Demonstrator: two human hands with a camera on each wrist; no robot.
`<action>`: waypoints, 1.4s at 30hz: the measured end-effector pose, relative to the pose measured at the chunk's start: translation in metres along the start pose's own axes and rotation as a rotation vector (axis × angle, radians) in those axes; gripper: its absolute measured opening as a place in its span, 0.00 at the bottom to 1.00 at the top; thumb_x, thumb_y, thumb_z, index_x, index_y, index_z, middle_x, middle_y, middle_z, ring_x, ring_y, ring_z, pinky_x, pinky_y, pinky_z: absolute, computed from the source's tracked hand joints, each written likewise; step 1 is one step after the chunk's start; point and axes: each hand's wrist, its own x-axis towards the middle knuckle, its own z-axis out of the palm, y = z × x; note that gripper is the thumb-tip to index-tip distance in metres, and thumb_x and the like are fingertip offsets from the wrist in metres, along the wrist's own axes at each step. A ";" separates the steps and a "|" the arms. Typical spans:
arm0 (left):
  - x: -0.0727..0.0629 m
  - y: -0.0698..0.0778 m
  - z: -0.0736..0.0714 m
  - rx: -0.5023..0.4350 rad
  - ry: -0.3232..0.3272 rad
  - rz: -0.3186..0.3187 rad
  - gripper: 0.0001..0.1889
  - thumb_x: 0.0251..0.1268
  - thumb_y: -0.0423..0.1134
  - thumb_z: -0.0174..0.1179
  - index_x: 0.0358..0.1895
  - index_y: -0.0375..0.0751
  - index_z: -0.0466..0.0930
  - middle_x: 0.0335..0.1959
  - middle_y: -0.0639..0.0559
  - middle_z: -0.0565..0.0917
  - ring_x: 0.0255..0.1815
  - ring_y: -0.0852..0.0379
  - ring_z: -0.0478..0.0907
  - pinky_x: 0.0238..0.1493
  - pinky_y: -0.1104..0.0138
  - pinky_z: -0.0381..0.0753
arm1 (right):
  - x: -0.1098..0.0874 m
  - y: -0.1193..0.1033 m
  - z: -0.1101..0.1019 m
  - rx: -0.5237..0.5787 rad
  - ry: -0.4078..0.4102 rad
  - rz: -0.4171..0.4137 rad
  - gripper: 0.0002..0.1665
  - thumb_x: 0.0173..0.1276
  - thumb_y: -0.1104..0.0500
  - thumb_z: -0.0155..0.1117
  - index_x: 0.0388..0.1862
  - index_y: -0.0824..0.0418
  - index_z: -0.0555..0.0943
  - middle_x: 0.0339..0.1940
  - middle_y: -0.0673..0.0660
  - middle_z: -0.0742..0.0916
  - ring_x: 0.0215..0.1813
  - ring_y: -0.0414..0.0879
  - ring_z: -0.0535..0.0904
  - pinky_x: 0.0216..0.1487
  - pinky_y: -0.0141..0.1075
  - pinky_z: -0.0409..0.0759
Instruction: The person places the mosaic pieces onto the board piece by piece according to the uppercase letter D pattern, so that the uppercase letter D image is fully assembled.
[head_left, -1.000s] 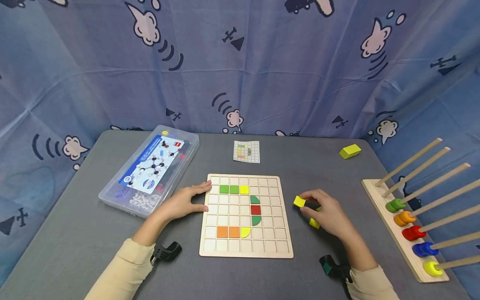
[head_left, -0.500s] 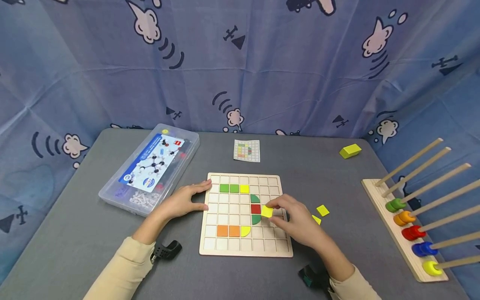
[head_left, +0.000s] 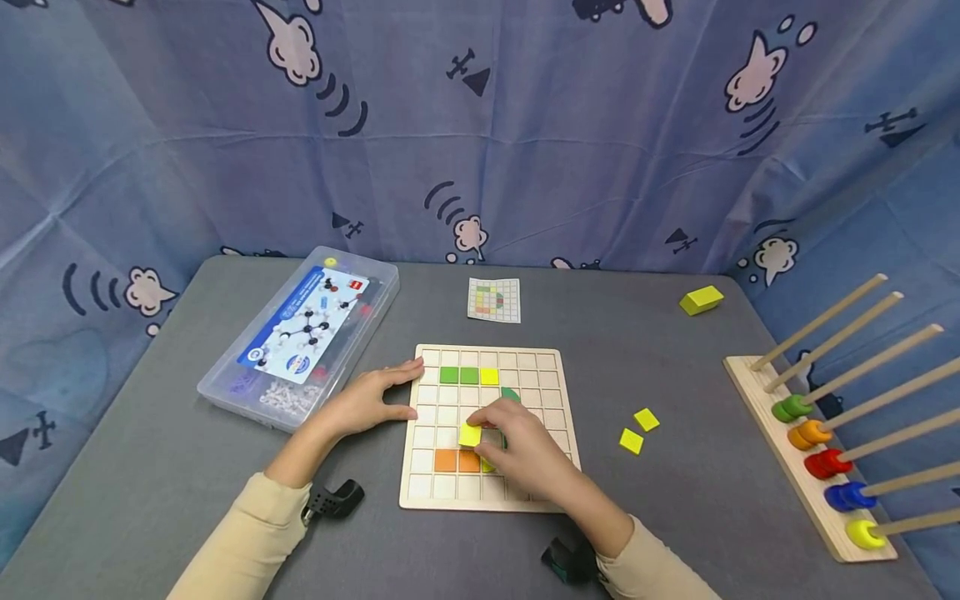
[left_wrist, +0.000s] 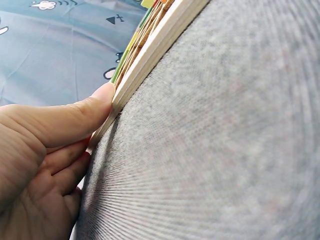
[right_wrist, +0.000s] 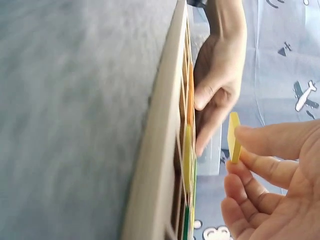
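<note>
A yellow square tile point(head_left: 469, 435) is pinched between thumb and fingers of my right hand point(head_left: 528, 450), over the lower middle of the wooden grid board point(head_left: 422, 493). In the right wrist view the tile point(right_wrist: 234, 137) stands clear of the board's surface. My left hand point(head_left: 362, 404) rests at the board's left edge, thumb and fingers spread and touching it. Green squares point(head_left: 458, 375) and a yellow square point(head_left: 489, 377) lie in an upper row; orange squares point(head_left: 456, 460) sit in a lower one. My right hand partly covers green and yellow quarter-round tiles and hides the red square.
Two loose yellow tiles point(head_left: 639, 430) lie right of the board. Behind it is a small pattern card point(head_left: 493, 300). A clear plastic case point(head_left: 300, 342) stands at left, a yellow block point(head_left: 701, 300) at back right, and a peg stand with coloured rings point(head_left: 817, 467) at far right.
My right hand has carried the yellow tile leftward from the loose tiles beside the board to over its lower middle. My left hand has stayed at the board's edge.
</note>
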 end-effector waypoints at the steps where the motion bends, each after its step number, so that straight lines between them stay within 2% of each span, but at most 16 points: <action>1: 0.000 0.000 0.000 -0.001 0.001 -0.002 0.38 0.56 0.44 0.68 0.70 0.38 0.64 0.72 0.44 0.61 0.73 0.40 0.56 0.71 0.45 0.54 | 0.002 -0.002 0.002 0.007 -0.007 0.001 0.14 0.57 0.65 0.68 0.44 0.58 0.83 0.42 0.49 0.82 0.45 0.41 0.76 0.48 0.38 0.77; 6: 0.000 -0.001 0.000 0.004 0.003 -0.007 0.38 0.56 0.44 0.68 0.70 0.39 0.64 0.72 0.44 0.62 0.73 0.39 0.56 0.71 0.45 0.55 | 0.012 -0.009 0.011 0.011 -0.054 0.020 0.14 0.57 0.66 0.65 0.44 0.60 0.84 0.43 0.51 0.83 0.46 0.43 0.75 0.48 0.38 0.76; 17: 0.001 -0.001 -0.001 0.002 0.003 0.002 0.38 0.56 0.44 0.68 0.69 0.38 0.64 0.72 0.44 0.62 0.73 0.39 0.56 0.70 0.45 0.56 | 0.023 -0.012 0.021 -0.088 -0.082 0.012 0.14 0.59 0.67 0.63 0.45 0.62 0.85 0.42 0.53 0.83 0.48 0.46 0.77 0.50 0.38 0.77; 21: 0.001 0.000 -0.002 0.001 -0.001 0.002 0.38 0.56 0.44 0.67 0.69 0.38 0.64 0.72 0.44 0.61 0.73 0.39 0.56 0.70 0.45 0.56 | 0.025 -0.010 0.022 -0.083 -0.092 0.005 0.15 0.59 0.67 0.63 0.45 0.61 0.85 0.42 0.53 0.83 0.48 0.45 0.76 0.51 0.37 0.77; 29: 0.000 0.002 -0.002 -0.001 -0.006 -0.005 0.38 0.56 0.44 0.67 0.69 0.37 0.64 0.72 0.44 0.62 0.73 0.40 0.56 0.70 0.45 0.56 | 0.026 -0.008 0.025 -0.093 -0.111 0.006 0.15 0.57 0.67 0.64 0.45 0.60 0.85 0.42 0.53 0.83 0.45 0.44 0.75 0.44 0.33 0.74; 42: 0.000 0.000 0.000 0.000 0.001 -0.008 0.38 0.56 0.44 0.68 0.69 0.39 0.64 0.72 0.45 0.62 0.73 0.39 0.56 0.70 0.44 0.55 | 0.025 -0.007 0.025 -0.079 -0.133 0.006 0.16 0.58 0.66 0.65 0.46 0.62 0.85 0.42 0.53 0.82 0.45 0.44 0.74 0.44 0.33 0.73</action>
